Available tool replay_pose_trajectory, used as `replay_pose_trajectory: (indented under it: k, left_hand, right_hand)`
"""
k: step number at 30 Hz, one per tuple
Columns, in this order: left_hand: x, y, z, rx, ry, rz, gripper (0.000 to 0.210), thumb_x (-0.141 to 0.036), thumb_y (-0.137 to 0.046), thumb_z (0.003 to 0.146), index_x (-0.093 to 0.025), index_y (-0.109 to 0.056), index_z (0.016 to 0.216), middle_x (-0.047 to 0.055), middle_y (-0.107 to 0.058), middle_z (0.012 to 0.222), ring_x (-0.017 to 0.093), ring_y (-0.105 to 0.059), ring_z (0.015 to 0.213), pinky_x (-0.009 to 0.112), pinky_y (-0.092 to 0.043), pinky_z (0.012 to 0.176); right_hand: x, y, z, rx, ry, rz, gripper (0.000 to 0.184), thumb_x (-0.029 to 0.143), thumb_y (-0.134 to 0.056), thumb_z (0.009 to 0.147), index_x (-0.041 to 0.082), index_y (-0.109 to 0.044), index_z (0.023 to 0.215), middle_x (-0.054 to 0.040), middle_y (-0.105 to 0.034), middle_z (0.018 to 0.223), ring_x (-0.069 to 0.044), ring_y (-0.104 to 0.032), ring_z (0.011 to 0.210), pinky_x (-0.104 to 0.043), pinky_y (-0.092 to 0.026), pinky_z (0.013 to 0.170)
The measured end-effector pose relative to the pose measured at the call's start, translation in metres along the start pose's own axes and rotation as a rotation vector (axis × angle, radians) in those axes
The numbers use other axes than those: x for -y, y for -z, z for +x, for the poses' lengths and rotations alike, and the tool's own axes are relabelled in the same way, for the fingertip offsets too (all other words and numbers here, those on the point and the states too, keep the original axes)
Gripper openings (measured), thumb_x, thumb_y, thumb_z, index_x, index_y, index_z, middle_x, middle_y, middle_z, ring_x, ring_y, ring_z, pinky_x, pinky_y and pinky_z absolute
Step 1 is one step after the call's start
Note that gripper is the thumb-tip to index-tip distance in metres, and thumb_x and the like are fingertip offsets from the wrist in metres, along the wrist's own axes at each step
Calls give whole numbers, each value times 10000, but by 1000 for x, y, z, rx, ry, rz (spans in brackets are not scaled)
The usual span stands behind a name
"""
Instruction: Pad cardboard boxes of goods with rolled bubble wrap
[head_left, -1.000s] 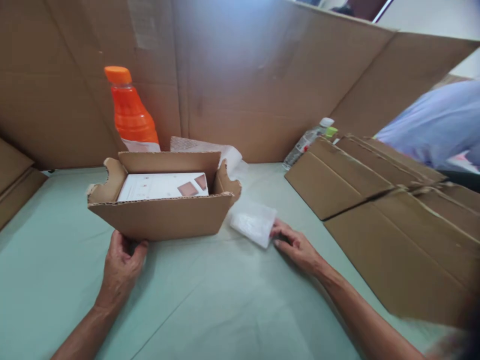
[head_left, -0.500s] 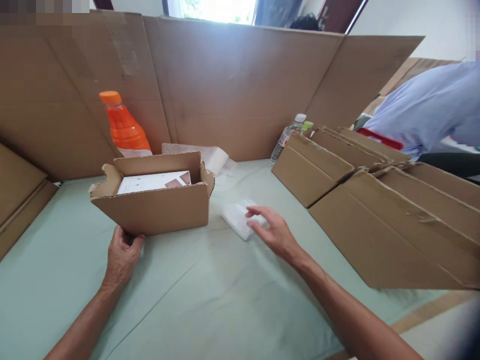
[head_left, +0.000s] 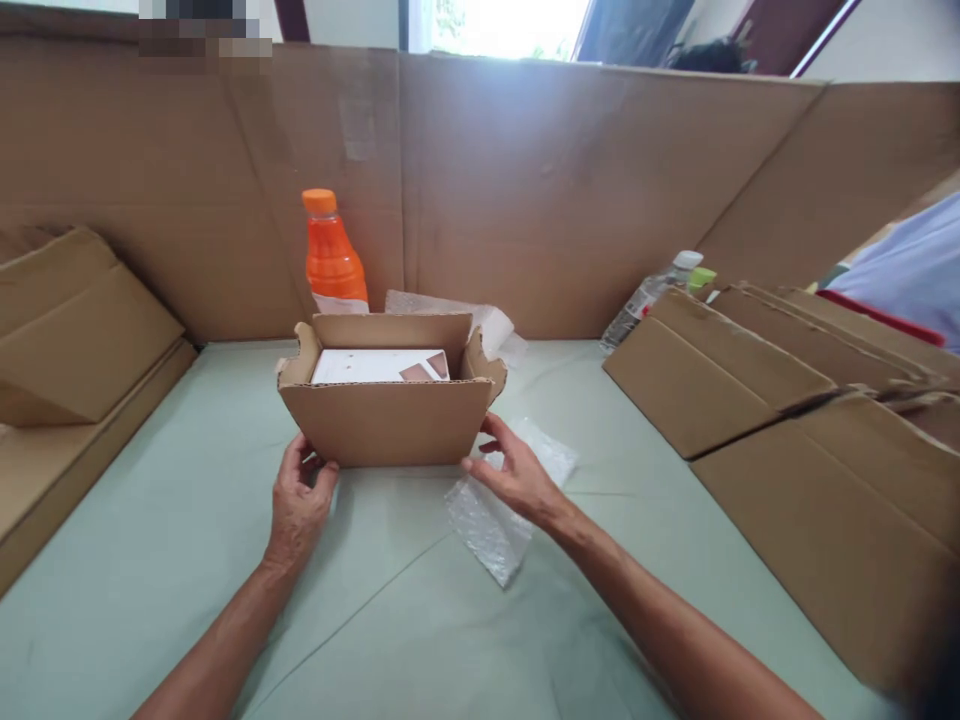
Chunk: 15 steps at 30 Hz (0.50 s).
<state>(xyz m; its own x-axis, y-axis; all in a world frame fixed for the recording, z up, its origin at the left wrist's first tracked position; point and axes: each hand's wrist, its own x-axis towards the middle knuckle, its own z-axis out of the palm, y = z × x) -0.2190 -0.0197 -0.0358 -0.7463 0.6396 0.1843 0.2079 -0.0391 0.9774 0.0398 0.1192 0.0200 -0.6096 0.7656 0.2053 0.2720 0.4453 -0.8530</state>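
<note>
An open cardboard box (head_left: pixel 386 425) stands on the cloth-covered table. Inside it lies a white box (head_left: pixel 364 366) with brown shapes printed at its right end. My left hand (head_left: pixel 300 505) holds the cardboard box at its lower left corner, thumb in front and fingers along the side. At the lower right corner, my right hand (head_left: pixel 517 475) grips the same box, its fingertips partly hidden behind the side. Beneath my right hand a clear sheet of bubble wrap (head_left: pixel 495 535) is spread on the cloth.
An orange bottle (head_left: pixel 334 255) and crumpled wrap (head_left: pixel 491 328) are behind the box. Cardboard boxes (head_left: pixel 832 510) line the right, with a clear bottle (head_left: pixel 649 300) behind. More cardboard (head_left: pixel 82 330) is at left. A tall cardboard wall (head_left: pixel 525 190) closes the back; a person's sleeve (head_left: pixel 911 260) shows far right.
My right hand has left the bubble wrap, now more spread out, and moved to the box's right corner. My left hand stays at the left corner. The view has turned left.
</note>
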Motion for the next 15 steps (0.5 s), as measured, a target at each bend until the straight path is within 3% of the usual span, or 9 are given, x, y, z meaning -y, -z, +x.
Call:
replay_pose_trajectory:
  k: [3,6,9,12,14,15]
  left_hand:
    - [1,-1,2,15,2,51,483,-384,-673,791,-180,-576,1218,51,-662,1037,170,-640,883,311,-510,841]
    - [2,-5,11,57,-11,108,466,-401,-666,806,-177,-602,1209,47,-676,1019,176,-639,883,322,-510,850]
    - [1,-7,13,90,0,111,509,-403,-668,804,-159,-582,1243,80,-679,1088,204,-650,966,361,-512,914]
    - [-8,1,-9,19,-22,203,601,-376,-654,840,-180,-479,1381,137,-603,1304,247,-620,1121,422,-502,972]
    - [-20,7,-34,0,-182,358,582,-321,-634,870,-211,-456,1413,138,-579,1334,269,-589,1175,460,-486,996]
    - [-26,7,-48,50,-312,423,542,-278,-616,884,-228,-470,1403,126,-590,1308,269,-583,1180,464,-479,1004]
  right_hand:
    - [-5,-19,-2,-1,18,35,652,316,-618,852,225,-429,1470,-134,-565,1426,-277,-599,1217,-454,-563,923]
    - [-12,-15,-2,0,22,92,677,340,-620,855,230,-407,1488,-138,-537,1459,-279,-580,1265,-451,-558,955]
    - [-21,4,-3,-29,30,60,613,359,-624,849,241,-489,1435,-131,-526,1480,-282,-547,1320,-453,-543,980]
    - [-29,31,-19,-110,8,-109,380,347,-589,889,260,-642,1256,-100,-562,1455,-265,-545,1325,-441,-530,981]
    - [-37,48,-32,-153,-26,-237,298,346,-566,901,253,-687,1157,-98,-609,1403,-269,-566,1293,-457,-512,994]
    - [-42,54,-37,-180,-51,-308,300,349,-571,891,244,-692,1144,-104,-625,1381,-282,-569,1283,-477,-496,1011]
